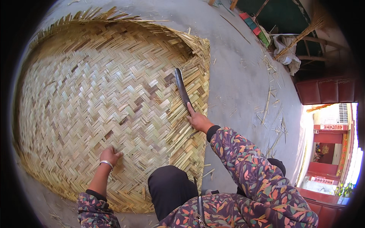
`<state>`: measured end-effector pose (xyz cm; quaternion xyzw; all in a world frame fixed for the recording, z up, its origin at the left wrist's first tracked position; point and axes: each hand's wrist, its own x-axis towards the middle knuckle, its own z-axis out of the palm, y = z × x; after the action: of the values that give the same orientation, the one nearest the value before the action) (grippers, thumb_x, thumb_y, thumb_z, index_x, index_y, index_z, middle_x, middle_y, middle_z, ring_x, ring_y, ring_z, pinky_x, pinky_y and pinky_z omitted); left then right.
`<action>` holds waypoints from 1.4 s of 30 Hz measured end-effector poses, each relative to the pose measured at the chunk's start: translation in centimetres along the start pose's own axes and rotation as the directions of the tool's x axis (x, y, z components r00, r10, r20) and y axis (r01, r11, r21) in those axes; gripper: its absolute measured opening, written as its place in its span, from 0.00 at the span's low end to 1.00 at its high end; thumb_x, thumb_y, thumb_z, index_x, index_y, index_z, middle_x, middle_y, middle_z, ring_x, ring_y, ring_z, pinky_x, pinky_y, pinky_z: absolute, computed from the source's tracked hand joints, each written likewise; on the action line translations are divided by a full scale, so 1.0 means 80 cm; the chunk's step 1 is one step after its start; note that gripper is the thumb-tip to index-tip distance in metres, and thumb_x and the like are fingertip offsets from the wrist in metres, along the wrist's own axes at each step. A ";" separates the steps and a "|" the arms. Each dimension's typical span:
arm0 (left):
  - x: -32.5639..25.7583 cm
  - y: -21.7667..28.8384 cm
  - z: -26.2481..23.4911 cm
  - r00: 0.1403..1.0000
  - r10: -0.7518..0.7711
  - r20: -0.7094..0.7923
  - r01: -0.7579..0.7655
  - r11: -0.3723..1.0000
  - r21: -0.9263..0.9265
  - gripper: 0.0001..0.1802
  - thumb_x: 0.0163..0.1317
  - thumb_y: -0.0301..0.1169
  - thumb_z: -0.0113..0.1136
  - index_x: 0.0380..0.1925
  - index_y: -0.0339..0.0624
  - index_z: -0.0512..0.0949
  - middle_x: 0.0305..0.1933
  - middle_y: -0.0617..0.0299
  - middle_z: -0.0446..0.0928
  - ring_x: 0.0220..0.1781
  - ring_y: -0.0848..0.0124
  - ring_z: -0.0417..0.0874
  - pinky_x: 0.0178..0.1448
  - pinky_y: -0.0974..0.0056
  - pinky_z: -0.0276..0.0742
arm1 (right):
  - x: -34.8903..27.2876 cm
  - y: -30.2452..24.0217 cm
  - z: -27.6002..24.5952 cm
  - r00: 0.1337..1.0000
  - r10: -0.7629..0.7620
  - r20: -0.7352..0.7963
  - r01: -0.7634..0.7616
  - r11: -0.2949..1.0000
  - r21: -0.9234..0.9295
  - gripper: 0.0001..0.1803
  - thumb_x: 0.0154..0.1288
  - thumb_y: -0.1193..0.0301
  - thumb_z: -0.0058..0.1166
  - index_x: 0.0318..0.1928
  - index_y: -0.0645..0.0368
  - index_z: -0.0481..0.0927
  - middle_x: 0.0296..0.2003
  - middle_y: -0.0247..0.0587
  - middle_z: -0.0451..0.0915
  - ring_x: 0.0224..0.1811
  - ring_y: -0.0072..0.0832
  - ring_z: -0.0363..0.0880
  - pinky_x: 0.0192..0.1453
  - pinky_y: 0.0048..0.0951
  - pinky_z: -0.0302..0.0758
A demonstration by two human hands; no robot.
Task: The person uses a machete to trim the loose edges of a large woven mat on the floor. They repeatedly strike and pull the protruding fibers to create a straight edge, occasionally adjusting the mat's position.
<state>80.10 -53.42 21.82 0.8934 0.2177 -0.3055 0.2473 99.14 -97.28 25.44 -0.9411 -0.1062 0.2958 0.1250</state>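
- A person in a leaf-patterned jacket (249, 163) bends over a large woven mat (95, 102) of pale, flat strips, which fills the left and center of the frame, a herringbone pattern running across its face.
- The right hand (199, 120), at the center of the frame, is clamped around the lower end of a dark, curved tool (182, 87), forefinger extended along it.
- The tool slants up and to the left over the mat, near the folded border (185, 121) on its right side, where strips lie doubled over the weave.
- The left hand (110, 155), lower left of center, is at the mat with its fingers curled; whether they grip a strip cannot be told from this angle. A silver-toned band (106, 163) circles the wrist.
- Along the top of the frame, loose strip ends (89, 16) fringe the mat's raised edge.
- A dark-clad knee (171, 188) rests at the mat's lower border, bottom center.
- Splinters (268, 100) litter the gray floor (237, 81) to the right.
- At upper right, a straw broom (304, 37) leans near a whitish sack (292, 62); sunlight fills a doorway (327, 146) at lower right.
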 end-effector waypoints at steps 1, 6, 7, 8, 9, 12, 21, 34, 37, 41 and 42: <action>-0.004 -0.002 -0.004 0.999 0.051 -0.005 -0.051 0.999 -0.016 0.22 0.50 0.46 0.73 0.25 0.40 0.76 0.31 0.47 0.81 0.35 0.50 0.82 0.42 0.51 0.77 | -0.002 -0.011 -0.003 1.000 0.018 0.001 -0.018 1.000 -0.010 0.42 0.72 0.58 0.46 0.78 0.45 0.38 0.38 0.71 0.78 0.42 0.62 0.78 0.52 0.52 0.73; -0.015 -0.009 -0.012 0.993 0.107 0.053 -0.109 0.993 0.035 0.20 0.51 0.45 0.71 0.28 0.40 0.78 0.34 0.46 0.81 0.39 0.49 0.82 0.45 0.49 0.77 | -0.013 -0.036 0.000 0.998 0.056 0.040 -0.056 0.998 -0.018 0.43 0.72 0.57 0.46 0.78 0.44 0.36 0.37 0.71 0.78 0.43 0.62 0.78 0.51 0.51 0.73; -0.016 -0.017 -0.015 0.994 0.068 0.081 -0.072 0.996 0.052 0.20 0.51 0.45 0.71 0.28 0.39 0.77 0.34 0.45 0.81 0.40 0.49 0.82 0.46 0.49 0.77 | -0.012 -0.042 0.004 0.999 0.038 0.037 -0.037 0.999 -0.022 0.43 0.72 0.57 0.46 0.78 0.43 0.36 0.37 0.72 0.78 0.43 0.62 0.78 0.51 0.51 0.73; -0.018 -0.029 -0.019 0.992 0.042 0.117 -0.052 0.995 0.081 0.21 0.52 0.45 0.71 0.29 0.38 0.78 0.34 0.45 0.81 0.40 0.48 0.82 0.47 0.49 0.77 | -0.010 -0.051 0.009 0.999 0.019 0.039 -0.018 1.000 -0.010 0.43 0.72 0.57 0.46 0.78 0.42 0.36 0.36 0.72 0.78 0.43 0.62 0.79 0.52 0.52 0.73; -0.018 -0.041 -0.025 0.992 0.108 0.070 -0.111 0.993 0.038 0.21 0.52 0.46 0.71 0.29 0.38 0.78 0.35 0.45 0.81 0.41 0.48 0.82 0.47 0.49 0.77 | -0.007 -0.061 0.015 0.999 0.050 0.003 -0.049 0.998 -0.047 0.43 0.72 0.57 0.46 0.78 0.42 0.36 0.36 0.72 0.78 0.43 0.62 0.79 0.52 0.52 0.73; -0.016 -0.078 -0.044 0.989 0.148 0.014 -0.147 0.989 -0.009 0.21 0.52 0.45 0.70 0.31 0.37 0.79 0.37 0.44 0.82 0.43 0.47 0.82 0.49 0.49 0.77 | -0.002 -0.099 0.031 0.994 0.102 -0.049 -0.107 0.988 -0.112 0.42 0.72 0.58 0.44 0.78 0.41 0.37 0.40 0.72 0.78 0.43 0.64 0.79 0.53 0.54 0.74; -0.013 -0.093 -0.066 0.990 0.037 0.137 -0.042 0.999 0.033 0.20 0.52 0.43 0.70 0.39 0.41 0.83 0.47 0.46 0.83 0.53 0.49 0.82 0.57 0.51 0.78 | -0.030 -0.160 0.043 0.948 0.313 0.053 -0.299 0.938 -0.177 0.41 0.70 0.67 0.37 0.78 0.43 0.33 0.46 0.74 0.78 0.48 0.60 0.80 0.56 0.53 0.74; 0.019 -0.018 -0.036 0.994 0.033 0.106 -0.035 0.999 0.019 0.21 0.50 0.41 0.72 0.39 0.38 0.82 0.44 0.42 0.82 0.50 0.47 0.82 0.55 0.51 0.77 | 0.021 -0.120 -0.060 0.922 0.197 0.333 -0.132 0.969 -0.207 0.50 0.67 0.67 0.44 0.75 0.58 0.22 0.36 0.70 0.81 0.38 0.59 0.82 0.49 0.50 0.76; 0.015 -0.011 -0.037 0.992 0.025 0.126 -0.027 0.999 0.019 0.21 0.51 0.41 0.72 0.39 0.37 0.81 0.44 0.43 0.82 0.51 0.46 0.82 0.55 0.51 0.77 | 0.023 -0.124 -0.109 0.841 0.188 0.506 -0.150 0.982 -0.116 0.50 0.67 0.65 0.45 0.75 0.59 0.25 0.36 0.70 0.81 0.38 0.59 0.82 0.47 0.49 0.76; 0.022 0.004 -0.035 0.990 -0.002 0.142 -0.001 1.000 0.023 0.21 0.52 0.41 0.71 0.39 0.37 0.81 0.44 0.42 0.82 0.50 0.46 0.82 0.55 0.50 0.77 | 0.035 -0.109 -0.194 0.814 -0.128 0.567 0.312 0.919 -0.242 0.44 0.66 0.63 0.48 0.78 0.46 0.42 0.37 0.58 0.82 0.34 0.48 0.83 0.40 0.45 0.77; 0.028 0.012 -0.035 0.991 0.008 0.134 -0.011 1.000 0.022 0.21 0.52 0.41 0.71 0.39 0.37 0.81 0.44 0.42 0.82 0.50 0.46 0.82 0.55 0.51 0.77 | 0.044 -0.102 -0.212 0.825 -0.188 0.533 0.397 0.864 -0.310 0.43 0.65 0.64 0.48 0.77 0.45 0.44 0.36 0.57 0.82 0.34 0.49 0.83 0.39 0.45 0.77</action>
<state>83.46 -52.03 22.57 0.8747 0.1928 -0.3661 0.2525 110.82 -91.54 39.43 -0.8125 -0.3398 0.4700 -0.0598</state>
